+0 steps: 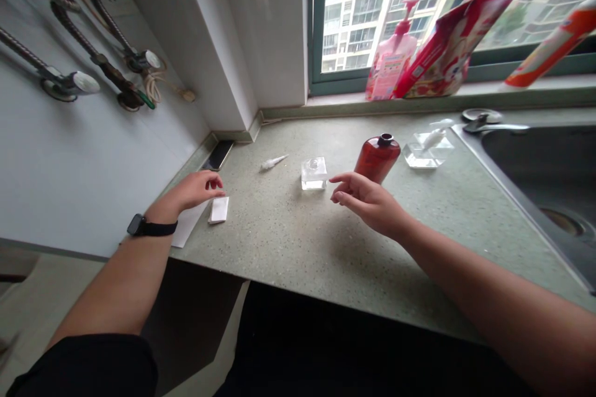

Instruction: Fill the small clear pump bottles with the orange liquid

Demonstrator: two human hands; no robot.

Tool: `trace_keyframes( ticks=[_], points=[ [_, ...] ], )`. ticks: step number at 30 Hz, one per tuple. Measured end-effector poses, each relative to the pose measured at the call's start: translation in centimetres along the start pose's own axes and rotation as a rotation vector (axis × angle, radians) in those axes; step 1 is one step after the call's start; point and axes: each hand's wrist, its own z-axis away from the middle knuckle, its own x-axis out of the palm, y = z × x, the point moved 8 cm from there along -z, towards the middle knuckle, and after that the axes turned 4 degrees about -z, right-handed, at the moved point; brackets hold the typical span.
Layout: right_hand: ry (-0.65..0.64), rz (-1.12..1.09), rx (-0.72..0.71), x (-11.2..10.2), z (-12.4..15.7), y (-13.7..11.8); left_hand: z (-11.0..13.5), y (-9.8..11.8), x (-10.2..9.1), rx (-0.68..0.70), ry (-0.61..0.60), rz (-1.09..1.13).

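My left hand (pixel 198 191) is just above a small folded white paper (pixel 219 209), fingers loosely bent and apart, with nothing visible in them. A larger white sheet (pixel 189 225) lies partly under that wrist, which wears a black watch. My right hand (pixel 365 198) hovers over the counter, its index finger pointing left and its grasp empty. Close to that fingertip stands a clear square bottle (pixel 313 175) without a pump. Behind the hand is an amber bottle (pixel 377 158) with an open neck, its lower part hidden. A clear pump head (pixel 274 163) lies to the left of the square bottle.
A second clear bottle with a white pump (pixel 427 150) stands beside the sink (pixel 521 155). A dark phone (pixel 218 155) rests by the left wall. On the windowsill are a pink pump bottle (pixel 391 65), a red pouch (pixel 447 49) and an orange-and-white container (pixel 549 53).
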Motion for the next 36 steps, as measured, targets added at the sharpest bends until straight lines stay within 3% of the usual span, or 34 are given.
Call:
trace_keyframes(
  ticks=[4,7,10,15,18,21,26,29,32,36],
  points=[
    [-0.017,0.026,-0.008,0.1,0.0,0.0,1.1,0.4,2.3,0.031,-0.222,0.018],
    [-0.020,0.039,-0.016,0.2,-0.1,0.0,1.4,0.9,2.8,0.062,-0.276,0.002],
    [-0.011,0.054,-0.035,0.1,-0.2,0.0,0.2,2.6,1.2,0.096,-0.162,-0.043],
    [-0.008,0.089,-0.063,0.0,-0.3,-0.1,-4.4,8.7,-2.2,0.141,0.214,-0.012],
    [-0.003,0.110,-0.086,-0.1,-0.3,-0.4,-7.7,11.7,-1.3,0.112,0.272,-0.049],
    [0.009,0.128,-0.102,-0.2,-0.2,-0.5,-10.0,12.2,1.0,-0.014,0.236,-0.130],
    [0.006,0.175,-0.142,-0.1,-0.1,-0.4,-10.4,11.1,3.4,-0.107,0.258,-0.158],
    [-0.019,0.214,-0.156,0.1,0.0,-0.2,-10.4,10.8,4.1,-0.067,0.224,-0.156],
    [-0.042,0.259,-0.183,0.2,0.1,-0.3,-10.1,11.7,3.3,0.018,0.290,-0.139],
    [0.003,0.343,-0.255,0.1,0.6,-1.4,-8.2,14.5,1.0,0.166,0.514,-0.053]
  ],
)
